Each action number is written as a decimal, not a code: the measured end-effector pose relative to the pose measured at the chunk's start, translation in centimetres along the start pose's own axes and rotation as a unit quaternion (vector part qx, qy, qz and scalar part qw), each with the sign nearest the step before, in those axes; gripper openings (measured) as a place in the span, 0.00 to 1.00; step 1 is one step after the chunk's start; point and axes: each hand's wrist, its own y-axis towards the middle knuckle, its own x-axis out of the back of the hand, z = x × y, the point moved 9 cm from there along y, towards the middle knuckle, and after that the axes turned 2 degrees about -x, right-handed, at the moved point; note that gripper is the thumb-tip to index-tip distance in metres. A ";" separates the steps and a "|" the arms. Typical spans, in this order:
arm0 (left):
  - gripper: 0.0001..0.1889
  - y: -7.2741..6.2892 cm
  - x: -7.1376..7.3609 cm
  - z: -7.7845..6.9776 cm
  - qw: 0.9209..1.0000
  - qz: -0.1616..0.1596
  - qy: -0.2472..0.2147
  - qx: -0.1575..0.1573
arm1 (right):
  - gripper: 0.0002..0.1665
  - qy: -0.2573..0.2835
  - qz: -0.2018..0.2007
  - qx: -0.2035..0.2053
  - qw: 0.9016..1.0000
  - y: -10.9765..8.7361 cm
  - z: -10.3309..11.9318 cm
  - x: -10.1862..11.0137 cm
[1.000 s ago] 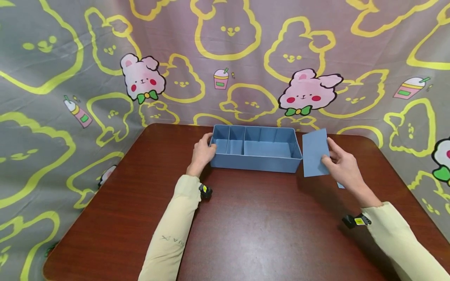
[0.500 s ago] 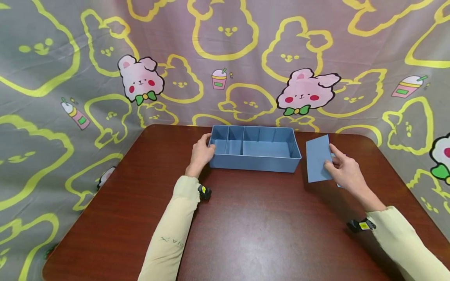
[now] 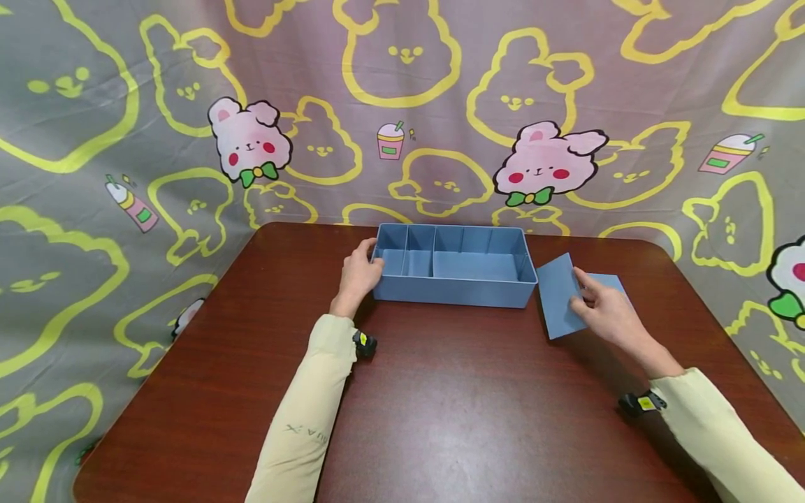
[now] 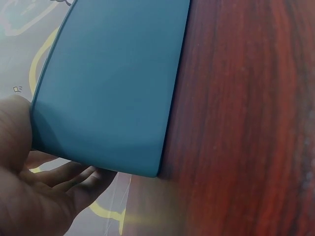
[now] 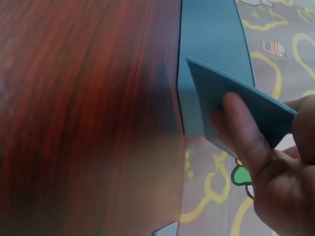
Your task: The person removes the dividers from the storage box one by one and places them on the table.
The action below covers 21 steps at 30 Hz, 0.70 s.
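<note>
A blue divided box [image 3: 453,292] stands at the back of the table, with two narrow compartments at its left and a wider one at its right. My left hand [image 3: 360,276] grips the box's left end, thumb at the rim. The left wrist view has that hand [image 4: 39,196] curled about a corner of the box [image 4: 108,88]. Just right of the box, my right hand [image 3: 606,311] pinches a thin flat blue panel [image 3: 556,300] by its right edge. The panel [image 5: 261,108] is tilted in the right wrist view, fingers on one face.
Partly hidden behind my right hand, a second flat blue piece [image 3: 613,281] lies on the brown table [image 3: 465,405]. A patterned curtain [image 3: 440,84] hangs close behind the table and along its sides.
My right hand has lowered and tilted the panel, its lower corner now nearer the tabletop. More of the second blue piece shows behind it. The left hand keeps its hold on the box.
</note>
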 end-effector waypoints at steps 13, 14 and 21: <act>0.27 -0.1 0.0 -0.1 1.000 -0.004 0.000 -0.006 | 0.24 -0.037 0.115 -0.003 0.993 -0.2 -0.1 -1.2; 0.27 -0.1 0.0 -0.1 1.000 -0.004 0.000 -0.006 | 0.23 -0.036 0.127 -0.006 0.991 -0.2 -0.2 -1.3; 0.27 -0.2 0.0 0.0 1.000 0.000 0.002 -0.002 | 0.22 0.012 0.233 -0.028 0.972 -0.9 -0.9 -2.0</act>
